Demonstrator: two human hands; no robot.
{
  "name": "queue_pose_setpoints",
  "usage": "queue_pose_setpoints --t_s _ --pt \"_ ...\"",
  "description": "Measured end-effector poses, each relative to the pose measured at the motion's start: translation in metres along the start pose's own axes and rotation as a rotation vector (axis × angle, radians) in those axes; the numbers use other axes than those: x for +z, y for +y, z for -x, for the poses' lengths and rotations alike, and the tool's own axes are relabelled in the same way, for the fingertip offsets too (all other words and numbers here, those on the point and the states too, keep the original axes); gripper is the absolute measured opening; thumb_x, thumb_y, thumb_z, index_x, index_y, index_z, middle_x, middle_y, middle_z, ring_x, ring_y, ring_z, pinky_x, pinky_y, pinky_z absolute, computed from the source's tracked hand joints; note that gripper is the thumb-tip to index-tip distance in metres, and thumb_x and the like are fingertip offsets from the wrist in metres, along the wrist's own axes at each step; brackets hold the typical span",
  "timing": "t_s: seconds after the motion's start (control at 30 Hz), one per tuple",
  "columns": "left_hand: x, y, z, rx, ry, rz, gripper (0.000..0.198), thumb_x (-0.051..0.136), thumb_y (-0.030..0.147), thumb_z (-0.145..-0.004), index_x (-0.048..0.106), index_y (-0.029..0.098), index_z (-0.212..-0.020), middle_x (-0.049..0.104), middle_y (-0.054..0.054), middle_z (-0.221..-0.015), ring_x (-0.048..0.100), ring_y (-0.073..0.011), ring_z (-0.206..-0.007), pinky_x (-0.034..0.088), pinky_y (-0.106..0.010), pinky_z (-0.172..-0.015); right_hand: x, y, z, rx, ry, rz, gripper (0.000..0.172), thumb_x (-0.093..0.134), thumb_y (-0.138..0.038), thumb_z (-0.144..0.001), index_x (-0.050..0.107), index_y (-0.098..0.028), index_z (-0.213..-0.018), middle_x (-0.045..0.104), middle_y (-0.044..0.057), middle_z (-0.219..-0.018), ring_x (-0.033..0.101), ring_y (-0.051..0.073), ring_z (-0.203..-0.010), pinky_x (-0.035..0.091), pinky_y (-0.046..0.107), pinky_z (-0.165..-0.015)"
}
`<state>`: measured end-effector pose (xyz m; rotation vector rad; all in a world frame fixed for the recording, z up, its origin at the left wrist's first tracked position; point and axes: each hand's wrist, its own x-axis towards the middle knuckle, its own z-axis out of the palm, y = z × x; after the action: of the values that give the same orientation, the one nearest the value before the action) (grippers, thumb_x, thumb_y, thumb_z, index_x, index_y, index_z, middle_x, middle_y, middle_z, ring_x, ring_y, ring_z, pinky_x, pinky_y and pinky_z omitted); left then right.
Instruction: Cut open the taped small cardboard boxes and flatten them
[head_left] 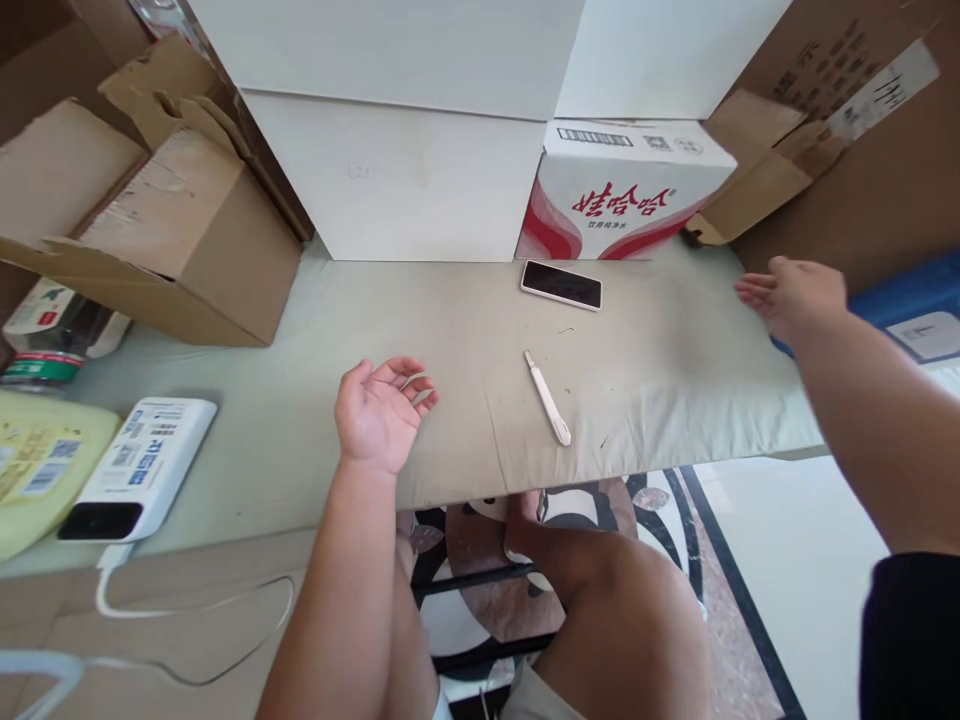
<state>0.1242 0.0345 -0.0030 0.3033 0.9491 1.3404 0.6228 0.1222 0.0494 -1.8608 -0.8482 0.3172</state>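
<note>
My left hand [384, 412] rests palm up over the cloth-covered surface [450, 330], its fingers loosely curled and apart with nothing in them. To its right lies a slim white handled tool [549, 400] with a narrow tip, perhaps a craft knife; no hand touches it. A phone [561, 285] with a dark screen lies farther back, by the white boxes. At the far right my right hand [799, 295] is held out with fingers extended and nothing visible in it. It is close to a blue container [911, 300], partly hidden by my forearm.
White boxes [420, 180] and a red-and-white carton [622, 195] form the back wall. Opened cardboard boxes [232, 250] stand left, another [757, 170] right. A white power bank [142, 460] with a cable [187, 612] lies near a yellow jug [45, 460].
</note>
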Motion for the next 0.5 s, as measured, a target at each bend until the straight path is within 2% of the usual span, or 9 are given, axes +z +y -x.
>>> queue_pose_setpoints --t_s 0.1,0.23,0.4,0.5 --pt "-0.003 0.005 0.001 0.013 -0.007 0.029 0.041 0.056 0.049 -0.076 0.071 0.012 -0.07 0.064 -0.008 -0.081 0.062 -0.0149 -0.065 0.057 -0.029 -0.059 0.021 0.012 0.028 0.217 -0.098 -0.039 0.019 0.056 -0.007 -0.091 0.052 -0.019 -0.078 0.067 0.007 -0.062 0.07 0.016 -0.055 0.059 0.035 -0.062" --pt "-0.012 0.013 0.006 0.012 -0.022 0.054 0.04 0.057 0.049 -0.075 0.071 0.012 -0.069 0.065 -0.008 -0.076 0.062 -0.0141 -0.062 0.056 -0.028 -0.059 0.029 0.018 0.07 0.316 -0.236 -0.081 0.008 0.067 -0.016 -0.091 0.062 -0.015 -0.085 0.074 0.014 -0.072 0.075 0.019 -0.061 0.061 0.032 -0.065" --pt "-0.031 0.03 0.013 0.047 -0.012 0.13 0.039 0.058 0.048 -0.075 0.071 0.013 -0.068 0.066 -0.008 -0.074 0.062 -0.0132 -0.059 0.055 -0.026 -0.058 0.028 -0.008 0.101 0.334 -0.338 -0.055 0.005 0.066 -0.017 -0.093 0.064 -0.014 -0.089 0.075 0.015 -0.077 0.076 0.018 -0.063 0.061 0.03 -0.065" --pt "-0.042 0.04 0.018 0.074 0.002 0.173 0.037 0.058 0.048 -0.074 0.07 0.014 -0.067 0.066 -0.006 -0.07 0.061 -0.0126 -0.057 0.054 -0.026 -0.057 0.033 -0.025 0.113 0.332 -0.367 -0.007 0.003 0.066 -0.017 -0.094 0.064 -0.015 -0.092 0.075 0.012 -0.084 0.075 0.016 -0.067 0.061 0.03 -0.069"
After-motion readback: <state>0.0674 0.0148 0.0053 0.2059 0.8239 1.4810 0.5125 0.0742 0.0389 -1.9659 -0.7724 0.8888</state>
